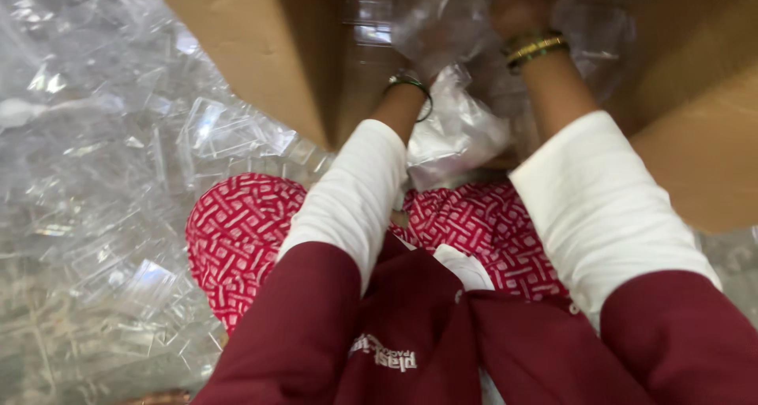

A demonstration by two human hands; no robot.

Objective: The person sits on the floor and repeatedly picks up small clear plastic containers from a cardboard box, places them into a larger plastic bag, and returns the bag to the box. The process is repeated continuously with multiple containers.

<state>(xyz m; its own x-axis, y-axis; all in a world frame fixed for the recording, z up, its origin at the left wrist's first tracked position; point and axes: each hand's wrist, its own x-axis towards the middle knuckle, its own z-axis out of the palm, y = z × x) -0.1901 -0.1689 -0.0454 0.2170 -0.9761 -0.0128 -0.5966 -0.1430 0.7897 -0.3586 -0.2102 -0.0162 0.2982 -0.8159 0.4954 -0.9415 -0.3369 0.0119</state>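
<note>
Both arms: reach forward from the person into an open brown cardboard box [260, 50], white sleeves under dark red ones.
Left hand [422, 50]: mostly hidden behind crumpled clear plastic sheeting [454, 129]; only the wrist shows, ringed by a thin green and silver bangle [410, 83]. Whether its grip is apart or together, I cannot tell.
Right hand [517, 6]: near the top edge, blurred, pressed into the same clear plastic, with green and gold bangles [537, 48] on the wrist. The fingers are out of sight, so its grip cannot be told either.
Clear plastic sheeting: bunched inside the box between and around the two wrists, a fold of it hanging down between the forearms.
Cardboard box: flaps spread to left and right, the right flap [703, 152] just beside the right forearm.
Heap of clear plastic moulded trays [103, 176]: fills the left side, lying beside the box and against the person's knee.
Red and white patterned cloth [237, 231]: covers the person's lap, below the box.
</note>
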